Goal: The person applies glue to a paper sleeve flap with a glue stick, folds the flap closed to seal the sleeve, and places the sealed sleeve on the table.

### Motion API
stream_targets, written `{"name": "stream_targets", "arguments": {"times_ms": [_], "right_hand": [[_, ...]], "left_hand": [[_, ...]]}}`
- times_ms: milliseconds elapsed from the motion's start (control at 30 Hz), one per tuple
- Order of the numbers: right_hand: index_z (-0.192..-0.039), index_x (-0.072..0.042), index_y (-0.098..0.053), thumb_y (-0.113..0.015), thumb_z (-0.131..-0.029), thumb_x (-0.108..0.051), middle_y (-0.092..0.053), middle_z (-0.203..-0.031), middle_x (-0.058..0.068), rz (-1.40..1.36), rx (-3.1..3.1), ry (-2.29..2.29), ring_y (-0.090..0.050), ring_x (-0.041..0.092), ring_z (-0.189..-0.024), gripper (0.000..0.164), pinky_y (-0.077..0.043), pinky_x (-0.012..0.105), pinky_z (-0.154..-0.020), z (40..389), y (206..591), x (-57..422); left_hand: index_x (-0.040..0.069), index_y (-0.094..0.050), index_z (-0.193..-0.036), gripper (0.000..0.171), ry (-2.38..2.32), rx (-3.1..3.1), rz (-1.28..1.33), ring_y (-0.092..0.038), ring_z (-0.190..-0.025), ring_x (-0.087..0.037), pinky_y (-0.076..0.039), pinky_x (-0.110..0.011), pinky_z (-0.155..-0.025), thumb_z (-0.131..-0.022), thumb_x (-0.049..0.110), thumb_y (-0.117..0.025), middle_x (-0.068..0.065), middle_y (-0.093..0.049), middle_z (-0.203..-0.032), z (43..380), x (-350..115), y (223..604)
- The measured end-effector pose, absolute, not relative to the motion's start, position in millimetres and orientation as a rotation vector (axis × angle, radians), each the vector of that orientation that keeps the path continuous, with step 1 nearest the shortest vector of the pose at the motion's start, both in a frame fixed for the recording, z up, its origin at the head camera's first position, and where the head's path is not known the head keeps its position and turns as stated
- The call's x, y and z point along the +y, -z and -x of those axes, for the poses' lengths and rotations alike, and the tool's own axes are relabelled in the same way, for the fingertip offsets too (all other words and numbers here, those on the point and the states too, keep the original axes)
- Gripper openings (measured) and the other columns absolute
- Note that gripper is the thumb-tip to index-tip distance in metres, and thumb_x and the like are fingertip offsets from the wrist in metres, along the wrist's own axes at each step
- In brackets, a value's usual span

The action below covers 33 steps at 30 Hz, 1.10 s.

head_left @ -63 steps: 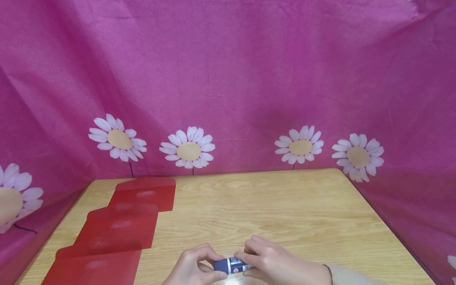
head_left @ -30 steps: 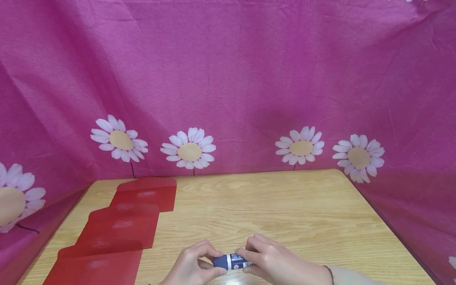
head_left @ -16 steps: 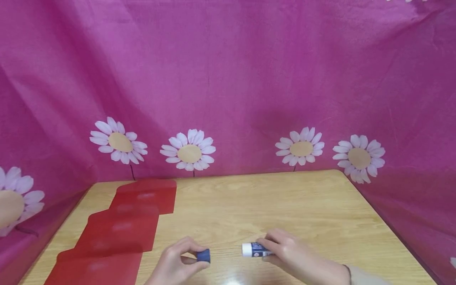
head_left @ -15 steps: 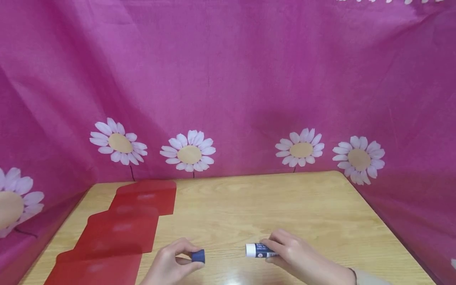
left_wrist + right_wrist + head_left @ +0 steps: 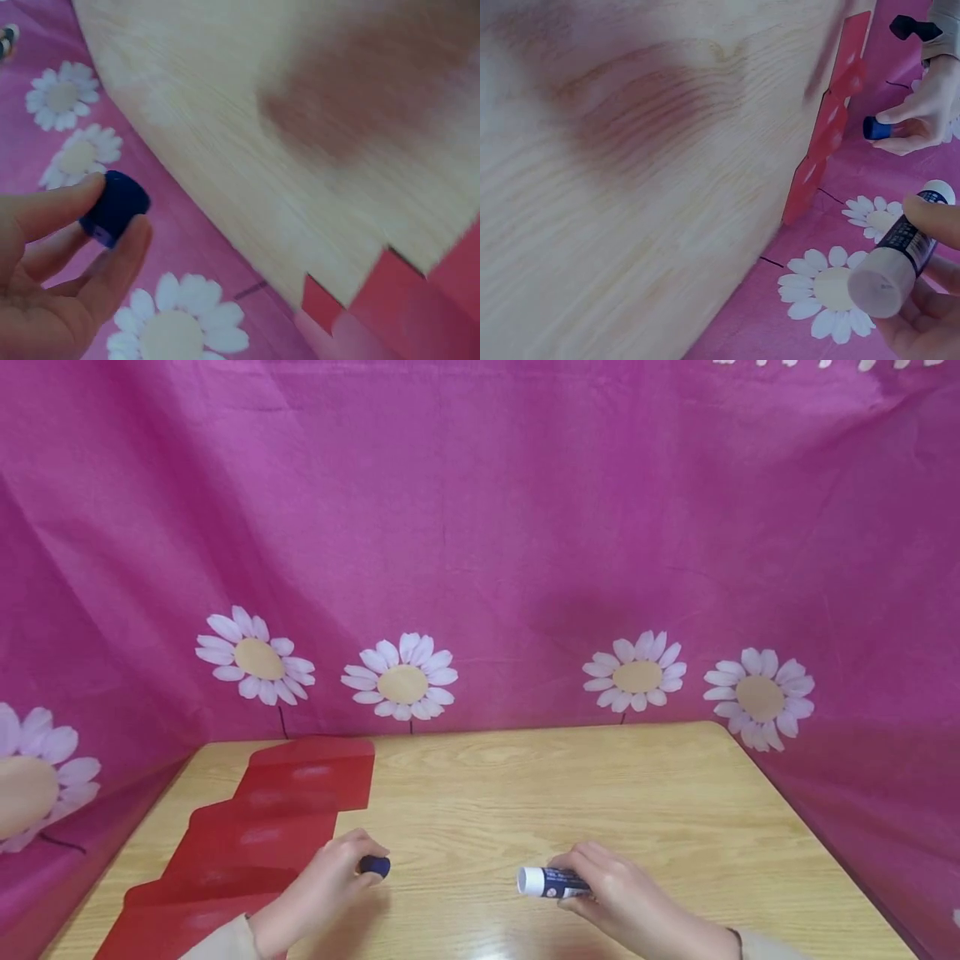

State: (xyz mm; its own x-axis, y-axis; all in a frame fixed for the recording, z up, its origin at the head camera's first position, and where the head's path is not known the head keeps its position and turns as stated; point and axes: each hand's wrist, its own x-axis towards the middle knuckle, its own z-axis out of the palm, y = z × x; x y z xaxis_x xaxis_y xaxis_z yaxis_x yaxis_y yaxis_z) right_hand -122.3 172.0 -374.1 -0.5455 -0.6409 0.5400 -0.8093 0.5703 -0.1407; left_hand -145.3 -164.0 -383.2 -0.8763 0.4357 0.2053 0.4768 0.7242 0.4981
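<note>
My left hand (image 5: pixel 326 877) pinches a dark blue cap (image 5: pixel 374 866) between thumb and fingers, raised over the table beside the red envelopes. The left wrist view shows the same cap (image 5: pixel 116 208) held at the fingertips. My right hand (image 5: pixel 618 893) grips a glue stick (image 5: pixel 553 882) with a dark blue label, its uncapped white end pointing left. Seen from the right wrist, the glue stick (image 5: pixel 900 259) has its white rim facing the camera, and the glue inside is hard to make out. A wide gap separates cap and stick.
Several red envelopes (image 5: pixel 255 835) overlap in a slanting row on the left side of the wooden table (image 5: pixel 525 793). A magenta cloth (image 5: pixel 480 543) with printed daisies surrounds the table at the back and sides.
The cap has come off the glue stick. My left hand has carried it left and forward, near the envelopes; my right hand has shifted slightly right with the stick.
</note>
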Motion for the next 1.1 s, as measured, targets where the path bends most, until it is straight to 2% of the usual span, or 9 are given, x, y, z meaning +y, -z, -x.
{"name": "stream_targets", "arguments": {"times_ms": [267,467,767,900,1100], "right_hand": [[-0.096,-0.008,-0.056,-0.071,-0.069,-0.005,-0.059,-0.086,-0.004,-1.088,-2.443,-0.945,-0.054,0.002,-0.076,0.031,-0.049,0.02,-0.062,121.6,376.5,170.3],[-0.099,-0.009,-0.052,-0.067,-0.077,-0.01,-0.061,-0.086,-0.006,-0.934,-2.542,-1.278,-0.056,0.003,-0.078,0.026,-0.05,0.026,-0.069,121.1,377.1,167.5],[-0.104,-0.001,-0.051,-0.065,-0.079,-0.012,-0.059,-0.092,0.005,-0.775,-2.55,-1.657,-0.056,0.008,-0.081,0.031,-0.048,0.026,-0.074,123.1,373.3,167.6],[-0.106,0.001,-0.05,-0.065,-0.08,-0.013,-0.059,-0.094,0.009,-0.734,-2.561,-1.722,-0.057,0.01,-0.083,0.033,-0.048,0.025,-0.076,122.6,371.6,168.3],[-0.108,0.002,-0.048,-0.062,-0.082,-0.013,-0.059,-0.1,0.014,-0.696,-2.576,-1.778,-0.058,0.01,-0.086,0.033,-0.047,0.025,-0.077,122.2,368.9,168.7]], "left_hand": [[0.001,-0.06,-0.071,0.015,0.608,-2.865,0.797,-0.045,-0.059,-0.012,-0.039,-0.02,-0.052,-0.066,-0.013,-0.065,-0.002,-0.042,-0.07,171.2,-177.8,386.8],[-0.005,-0.063,-0.078,0.018,0.541,-2.985,0.676,-0.053,-0.065,-0.018,-0.048,-0.03,-0.06,-0.062,-0.007,-0.073,-0.005,-0.049,-0.07,193.8,-180.4,394.4],[-0.006,-0.063,-0.075,0.016,0.452,-3.01,0.666,-0.048,-0.063,-0.017,-0.045,-0.03,-0.058,-0.063,-0.007,-0.073,-0.008,-0.052,-0.069,217.3,-182.2,406.2],[-0.003,-0.059,-0.065,0.013,0.416,-3.017,0.693,-0.039,-0.059,-0.015,-0.038,-0.026,-0.054,-0.064,-0.01,-0.07,-0.004,-0.047,-0.061,222.5,-184.0,411.4],[0.002,-0.051,-0.056,0.023,0.413,-3.022,0.686,-0.031,-0.056,-0.014,-0.029,-0.024,-0.051,-0.065,-0.012,-0.067,-0.001,-0.037,-0.055,228.0,-186.1,417.1]]}}
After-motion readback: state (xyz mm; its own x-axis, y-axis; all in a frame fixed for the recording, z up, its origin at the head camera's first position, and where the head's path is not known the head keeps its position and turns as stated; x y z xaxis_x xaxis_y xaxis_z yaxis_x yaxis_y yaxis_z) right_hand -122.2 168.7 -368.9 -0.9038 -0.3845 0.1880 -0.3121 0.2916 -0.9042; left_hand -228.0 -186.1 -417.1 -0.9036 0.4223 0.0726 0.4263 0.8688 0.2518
